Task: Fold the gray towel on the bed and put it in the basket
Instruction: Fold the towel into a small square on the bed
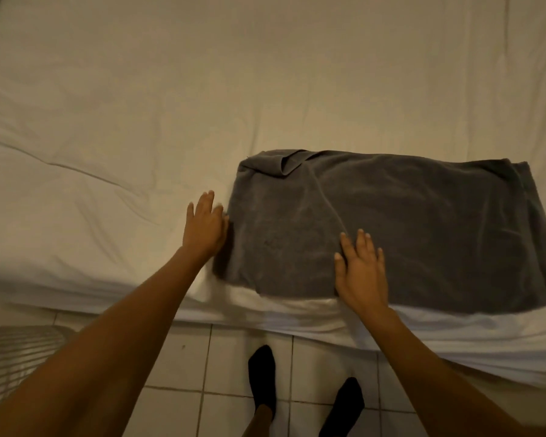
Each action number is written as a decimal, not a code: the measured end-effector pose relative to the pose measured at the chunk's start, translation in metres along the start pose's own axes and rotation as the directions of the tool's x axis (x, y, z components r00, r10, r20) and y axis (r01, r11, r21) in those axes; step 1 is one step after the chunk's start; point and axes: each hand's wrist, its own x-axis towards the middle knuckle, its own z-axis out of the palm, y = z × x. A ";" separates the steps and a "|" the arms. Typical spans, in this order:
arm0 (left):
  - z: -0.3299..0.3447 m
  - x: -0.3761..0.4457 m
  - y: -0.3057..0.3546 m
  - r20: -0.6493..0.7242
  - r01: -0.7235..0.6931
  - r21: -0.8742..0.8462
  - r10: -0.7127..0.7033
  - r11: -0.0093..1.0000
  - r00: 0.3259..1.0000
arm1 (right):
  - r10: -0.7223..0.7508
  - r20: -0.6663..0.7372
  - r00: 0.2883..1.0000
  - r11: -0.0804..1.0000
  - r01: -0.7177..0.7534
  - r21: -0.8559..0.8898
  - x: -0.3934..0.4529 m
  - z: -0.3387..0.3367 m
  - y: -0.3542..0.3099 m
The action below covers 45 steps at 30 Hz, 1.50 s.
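The bed (pixel 139 105) fills the upper two thirds of the frame, its pale sheet wrinkled at the left, and it serves as the broad flat surface a fold needs. The gray towel (pixel 407 231) lies on it at the centre right, close to the near edge, already doubled into a long rectangle with one corner turned over at its upper left, which suggests a further fold is still due. At the lower left of the frame a slatted shape, probably the basket (pixel 22 348), stands on the tiled floor (pixel 227 357) just beside the bed, within easy reach for the drop-off. The right hand (pixel 360 269) lies flat, fingers straight, on the towel's near edge, apparently pinning the layers so they do not slip. The left hand (pixel 204 227), also with fingers extended and gripping nothing, sits at the towel's left edge, seemingly squaring it. Two dark socks (pixel 262 373) show at the bottom centre.
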 end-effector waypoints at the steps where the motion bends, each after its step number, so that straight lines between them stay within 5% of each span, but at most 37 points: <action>1: -0.003 0.010 -0.001 0.013 -0.011 0.004 0.011 1.000 1.000 | -0.003 0.001 1.000 1.000 0.003 0.015 0.002 0.007 -0.014; 7: 0.016 0.027 0.000 0.090 0.034 -0.058 -0.029 0.998 0.996 | 0.225 -0.038 0.974 0.974 -0.224 0.040 0.014 0.034 -0.036; 10: 0.032 0.013 0.002 -0.008 0.070 -0.185 -0.073 0.980 0.997 | 0.352 -0.076 0.933 0.936 -0.349 0.043 0.020 0.029 -0.010; 13: 0.036 0.002 0.000 -0.155 0.092 -0.285 -0.140 0.954 0.978 | 0.309 0.025 0.951 0.950 -0.310 0.032 0.019 0.026 0.010; 17: 0.030 -0.010 -0.011 -0.162 0.157 -0.435 -0.248 0.887 0.955 | 0.235 0.129 0.963 0.965 -0.247 0.090 0.012 0.032 0.017; 25: 0.036 -0.020 -0.021 -0.113 0.211 -0.348 -0.264 0.914 0.958 | 0.260 0.176 0.950 0.964 -0.264 0.004 0.010 0.038 0.014; 32: 0.008 0.018 -0.010 -0.217 -0.030 -0.172 -0.008 0.985 0.976 | 0.127 0.053 0.991 0.992 -0.126 -0.007 -0.018 0.051 -0.037; 34: 0.004 0.025 -0.006 -0.151 -0.210 -0.043 0.201 0.977 0.968 | 0.059 0.081 0.995 0.998 -0.058 -0.019 -0.026 0.059 -0.056; 37: 0.000 0.067 0.005 0.046 -0.493 0.165 0.493 0.854 0.869 | 0.062 0.069 0.996 0.997 -0.064 0.036 -0.016 0.070 -0.087; 41: -0.003 0.093 0.021 0.138 -0.587 0.263 0.572 0.766 0.808 | 0.018 0.081 0.997 0.996 -0.025 0.090 -0.024 0.071 -0.108; 45: -0.014 0.135 0.006 0.126 -0.459 0.347 0.444 0.818 0.887 | -0.003 0.141 0.990 0.998 -0.006 0.058 -0.025 0.076 -0.142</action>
